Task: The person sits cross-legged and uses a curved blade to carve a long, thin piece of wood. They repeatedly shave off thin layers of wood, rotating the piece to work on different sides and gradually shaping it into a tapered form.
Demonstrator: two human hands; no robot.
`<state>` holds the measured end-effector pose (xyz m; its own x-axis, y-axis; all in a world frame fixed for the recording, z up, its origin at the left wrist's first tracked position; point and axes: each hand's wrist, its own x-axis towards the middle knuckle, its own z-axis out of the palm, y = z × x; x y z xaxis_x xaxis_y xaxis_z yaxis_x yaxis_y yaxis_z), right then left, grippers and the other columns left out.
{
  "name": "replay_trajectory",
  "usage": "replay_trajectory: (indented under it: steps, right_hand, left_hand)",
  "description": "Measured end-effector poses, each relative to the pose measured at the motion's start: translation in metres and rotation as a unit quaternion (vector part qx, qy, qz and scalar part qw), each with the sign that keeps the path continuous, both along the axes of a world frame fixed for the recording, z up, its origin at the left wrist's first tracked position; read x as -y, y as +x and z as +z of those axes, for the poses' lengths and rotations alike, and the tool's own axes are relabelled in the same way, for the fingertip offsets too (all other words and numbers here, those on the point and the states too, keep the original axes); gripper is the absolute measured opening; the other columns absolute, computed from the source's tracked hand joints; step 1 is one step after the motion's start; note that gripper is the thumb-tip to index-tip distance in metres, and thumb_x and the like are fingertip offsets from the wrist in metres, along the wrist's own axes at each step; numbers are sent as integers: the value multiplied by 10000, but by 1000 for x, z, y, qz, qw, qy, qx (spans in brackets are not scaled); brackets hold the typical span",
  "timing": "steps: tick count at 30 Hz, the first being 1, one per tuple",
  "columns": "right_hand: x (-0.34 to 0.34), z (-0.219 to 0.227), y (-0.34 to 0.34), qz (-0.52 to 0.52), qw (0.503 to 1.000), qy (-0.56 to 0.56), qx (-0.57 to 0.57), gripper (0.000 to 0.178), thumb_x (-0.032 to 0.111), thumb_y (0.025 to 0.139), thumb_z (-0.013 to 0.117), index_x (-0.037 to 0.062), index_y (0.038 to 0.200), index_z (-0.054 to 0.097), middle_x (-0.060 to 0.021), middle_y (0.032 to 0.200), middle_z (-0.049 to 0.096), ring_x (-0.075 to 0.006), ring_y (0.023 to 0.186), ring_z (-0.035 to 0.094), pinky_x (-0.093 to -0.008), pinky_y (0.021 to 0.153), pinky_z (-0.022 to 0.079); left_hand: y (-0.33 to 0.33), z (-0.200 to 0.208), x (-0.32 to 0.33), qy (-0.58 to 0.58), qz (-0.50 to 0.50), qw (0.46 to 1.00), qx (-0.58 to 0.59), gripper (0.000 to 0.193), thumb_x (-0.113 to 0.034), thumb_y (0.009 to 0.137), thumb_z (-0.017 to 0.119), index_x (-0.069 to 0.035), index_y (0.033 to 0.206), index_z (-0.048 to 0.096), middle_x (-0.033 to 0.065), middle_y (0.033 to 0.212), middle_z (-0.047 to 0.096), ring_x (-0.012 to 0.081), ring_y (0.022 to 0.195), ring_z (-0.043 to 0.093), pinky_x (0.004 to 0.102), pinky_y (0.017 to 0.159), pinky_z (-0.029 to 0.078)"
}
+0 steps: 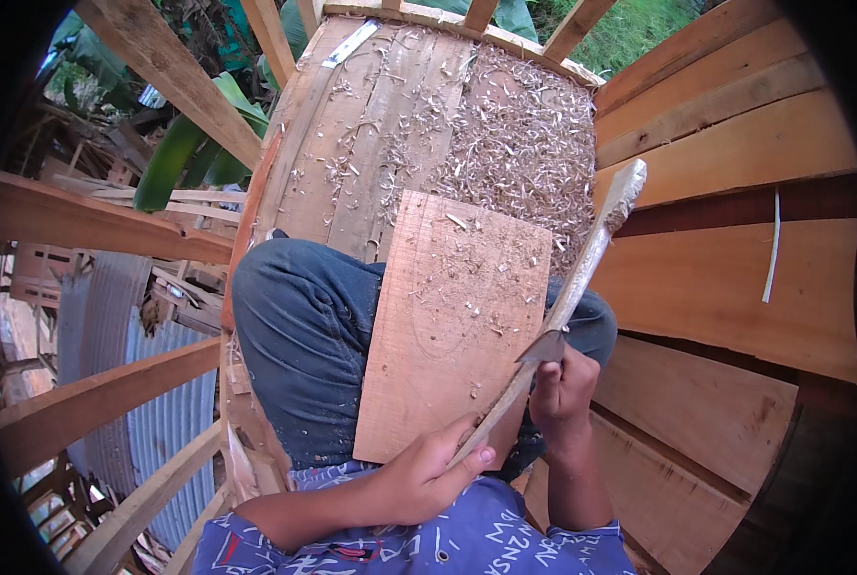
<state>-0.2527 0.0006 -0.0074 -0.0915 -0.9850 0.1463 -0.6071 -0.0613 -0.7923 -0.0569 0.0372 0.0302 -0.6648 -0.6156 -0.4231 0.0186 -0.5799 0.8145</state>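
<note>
A long, pale, carved wooden stick (582, 273) slants from near my belly up to the right, with a thicker, rough far end. My left hand (443, 471) is wrapped round its near end. My right hand (563, 391) is closed beside the stick's middle, gripping a knife whose dark, pointed blade (543, 347) lies against the wood. The knife's handle is hidden in my fist. Beneath the stick, a flat wooden board (448, 326) rests across my lap, sprinkled with shavings and crumbs of wood.
Curled wood shavings (520, 144) cover much of the plank floor (304, 182) ahead. A white strip (350, 44) lies at the far left. Plank walls (726, 278) stand close on the right; open wooden rails (107, 391) run along the left, with corrugated metal sheets (170, 412) beyond.
</note>
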Motion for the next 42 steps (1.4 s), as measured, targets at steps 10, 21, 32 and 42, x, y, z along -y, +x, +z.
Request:
replay_trajectory:
  steps: [10,21,32,42]
  right_hand:
    - [-13,0,-12,216,973,-5,-81,542,504,877,571,12,658,508,-150,543,485,-341,495,538,-369,456,415]
    - [7,-19,-20,52,996,74,11,523,514,876,570,34,674,528,-116,534,458,-304,471,541,-370,452,412]
    - [-5,-19,-17,251,966,-42,-54,509,457,891,581,20,639,516,-118,511,477,-292,466,550,-340,447,421]
    - [4,-31,-30,127,988,78,40,553,438,961,491,21,598,475,-100,494,393,-117,453,429,-321,432,350]
  left_hand:
    - [4,3,2,17,36,999,-7,136,-169,995,445,-51,928,438,-20,717,427,41,574,383,208,507,332]
    - [9,-5,-2,87,25,996,10,177,-193,987,464,-22,940,460,0,729,431,69,677,411,246,619,369]
    - [5,-12,1,85,13,996,3,160,-174,983,465,-20,938,463,22,753,431,84,705,417,256,640,374]
    - [9,-21,6,87,31,996,-20,152,-188,995,448,-58,928,408,-31,694,378,39,546,320,208,475,273]
